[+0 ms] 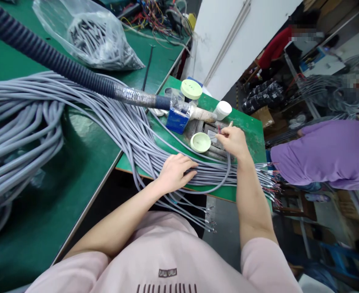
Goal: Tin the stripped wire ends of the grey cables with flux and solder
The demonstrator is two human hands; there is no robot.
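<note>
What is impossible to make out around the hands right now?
Head view only:
Tip of the single cable: tiny, covered by the fingers of the right hand.
Cable bundle under the left hand: palm hides it.
Dish contents: too small.
Bag contents: blurred by plastic.
Cable coil: cut by left edge.

The large green table (84, 171) carries a thick bundle of grey cables (127, 130), a clear bag (97, 36) of grey pieces and a black ribbed hose (45, 53) lying across the cables. The cables run onto the small green table (254, 132), just beside it, where a blue box (177, 121), a pale green lid (200, 142) and a white jar (222, 110) stand.
</note>
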